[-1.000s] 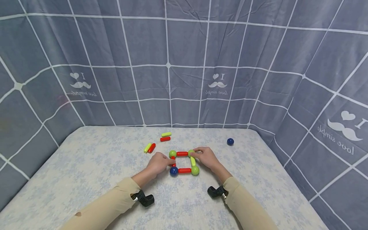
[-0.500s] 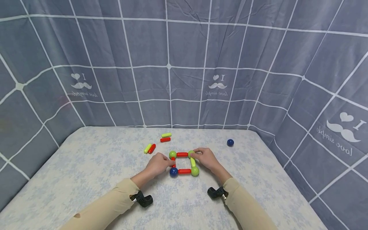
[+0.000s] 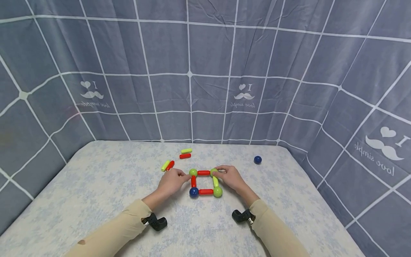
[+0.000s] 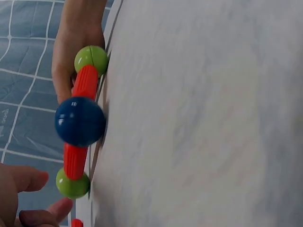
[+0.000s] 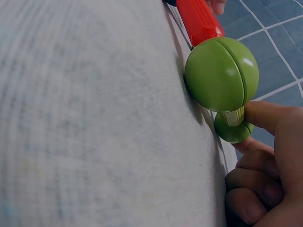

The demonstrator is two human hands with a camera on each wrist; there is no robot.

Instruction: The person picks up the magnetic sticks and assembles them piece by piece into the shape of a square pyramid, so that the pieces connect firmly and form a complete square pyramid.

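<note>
A square frame of rods and balls lies on the table, with a blue ball (image 3: 194, 192) at its front left corner and green balls at the others. Its left side is a red rod (image 3: 193, 181); its right side is a lime rod (image 3: 215, 182). My left hand (image 3: 173, 181) is beside the back left green ball (image 3: 193, 172), thumb and forefinger parted in the left wrist view, with a gap to that green ball (image 4: 72, 183). The right hand (image 3: 230, 176) pinches the back right green ball (image 3: 213, 171) between thumb and fingers.
Beyond the left hand lie a loose lime rod (image 3: 165, 165) and a red rod (image 3: 170, 165). Another lime rod (image 3: 186, 151) and red rod (image 3: 185, 156) lie farther back. A loose blue ball (image 3: 258, 160) sits at the back right. A grey checked curtain (image 3: 208, 92) surrounds the table's back and sides.
My left hand has let go of the left red rod and moved slightly left and away from it. The right hand keeps its pinch at the back right corner.
</note>
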